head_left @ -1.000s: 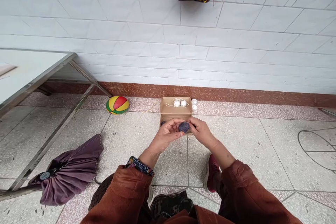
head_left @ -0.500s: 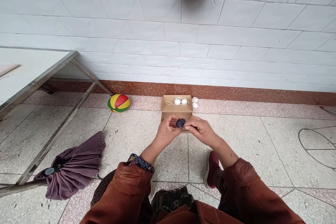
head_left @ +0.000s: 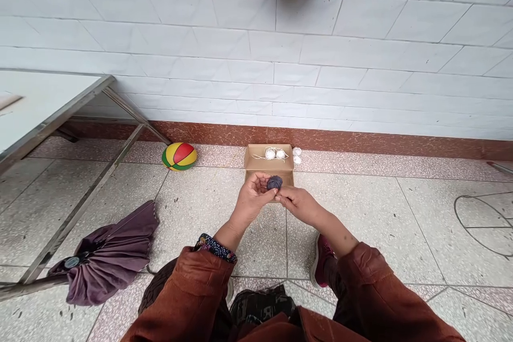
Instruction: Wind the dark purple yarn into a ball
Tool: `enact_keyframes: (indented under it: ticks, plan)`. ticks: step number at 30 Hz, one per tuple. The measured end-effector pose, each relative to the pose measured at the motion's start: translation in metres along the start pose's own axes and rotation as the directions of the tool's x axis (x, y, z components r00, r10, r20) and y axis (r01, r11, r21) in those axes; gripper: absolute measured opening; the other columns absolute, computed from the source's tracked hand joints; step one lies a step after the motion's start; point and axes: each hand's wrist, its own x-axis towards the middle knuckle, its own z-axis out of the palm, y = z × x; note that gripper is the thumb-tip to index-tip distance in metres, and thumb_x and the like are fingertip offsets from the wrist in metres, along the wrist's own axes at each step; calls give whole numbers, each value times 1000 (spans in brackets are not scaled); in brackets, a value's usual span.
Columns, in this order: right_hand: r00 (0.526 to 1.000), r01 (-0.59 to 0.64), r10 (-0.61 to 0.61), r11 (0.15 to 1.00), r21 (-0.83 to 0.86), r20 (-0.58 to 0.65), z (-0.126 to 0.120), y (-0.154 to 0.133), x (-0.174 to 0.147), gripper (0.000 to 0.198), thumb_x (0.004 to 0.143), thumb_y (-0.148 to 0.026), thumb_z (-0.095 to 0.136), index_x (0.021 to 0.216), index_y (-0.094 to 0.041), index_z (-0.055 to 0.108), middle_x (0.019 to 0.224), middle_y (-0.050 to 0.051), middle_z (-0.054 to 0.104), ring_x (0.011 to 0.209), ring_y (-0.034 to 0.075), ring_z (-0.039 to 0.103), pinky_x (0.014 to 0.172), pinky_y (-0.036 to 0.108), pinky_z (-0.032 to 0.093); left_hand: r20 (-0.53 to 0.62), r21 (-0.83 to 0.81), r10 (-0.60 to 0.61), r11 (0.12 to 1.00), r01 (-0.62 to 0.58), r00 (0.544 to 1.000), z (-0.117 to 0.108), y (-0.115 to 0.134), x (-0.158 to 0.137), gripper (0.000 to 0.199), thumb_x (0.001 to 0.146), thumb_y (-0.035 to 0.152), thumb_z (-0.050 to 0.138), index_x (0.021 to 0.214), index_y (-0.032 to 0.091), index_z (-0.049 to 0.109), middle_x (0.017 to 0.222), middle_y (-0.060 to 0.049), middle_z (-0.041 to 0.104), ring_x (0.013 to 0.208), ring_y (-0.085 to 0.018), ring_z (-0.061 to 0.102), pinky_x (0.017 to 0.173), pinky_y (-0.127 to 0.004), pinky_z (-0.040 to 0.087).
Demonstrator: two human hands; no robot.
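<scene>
So, looks midway: white balls [head_left: 270, 154] lie inside the box [head_left: 256, 164]'s far edge; left hand [head_left: 252, 196] grips the dark yarn ball [head_left: 274, 183], right hand [head_left: 298, 204] curled beside it, grip unclear.

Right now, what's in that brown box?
Two stringy white balls lie in the box's far half. The left hand, right hand and dark ball hide much of the near half; I can't see underneath.

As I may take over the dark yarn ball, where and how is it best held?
Probably pinch the dark yarn ball by its far, upper part, coming from above: it is roundish, and that part looks bare, while the left hand holds its left and near sides and the right hand is close at its right.
</scene>
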Motion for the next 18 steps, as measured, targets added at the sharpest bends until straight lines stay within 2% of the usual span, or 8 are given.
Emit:
enact_keyframes:
  ticks: [2,4,7,11,14,18]
  plan:
    - [996,72,-72,997,2,49,-5,-8,-2,22,101,-29,50,87,-20,65,82,2,66,77,16,62,72,27,49,-40,82,11,997,-8,999,-2,-3,2,38,66,23,78,97,19,58,87,-1,65,80,-14,61,73,-27,47]
    - [993,112,-114,992,59,38,-14,-15,-3,23,102,-32,50,90,-21,65,83,2,67,77,16,62,72,27,49,-26,148,19,989,-15,999,-2,-6,2,37,65,23,78,97,19,58,88,-2,66,80,-15,62,73,-28,47]
    - [992,112,-101,981,159,-71,-28,-21,-3,24,101,-37,52,90,-21,66,82,2,67,75,15,62,71,28,50,43,207,19,978,-27,999,0,-7,-1,34,66,21,77,94,19,59,88,-3,67,80,-16,62,73,-28,47]
    - [971,113,-79,983,147,-224,-36,-17,0,23,99,-37,55,85,-22,66,79,2,66,75,16,61,72,30,49,190,246,-31,969,-17,981,4,-2,-8,27,67,16,74,91,18,61,87,-2,66,78,-15,61,74,-29,46]
    - [952,63,-25,991,115,-306,-33,-11,4,20,97,-32,56,83,-22,65,78,3,66,76,17,60,73,31,48,296,126,-65,992,29,953,5,4,-12,37,67,15,74,101,20,58,90,-2,65,81,-14,61,76,-29,46]
    - [945,-20,57,993,115,-323,-20,1,8,18,94,-27,58,78,-20,64,75,1,64,73,16,59,71,29,47,322,-105,-57,990,95,945,4,8,-13,59,68,17,79,119,26,50,88,2,63,79,-12,61,73,-26,45]
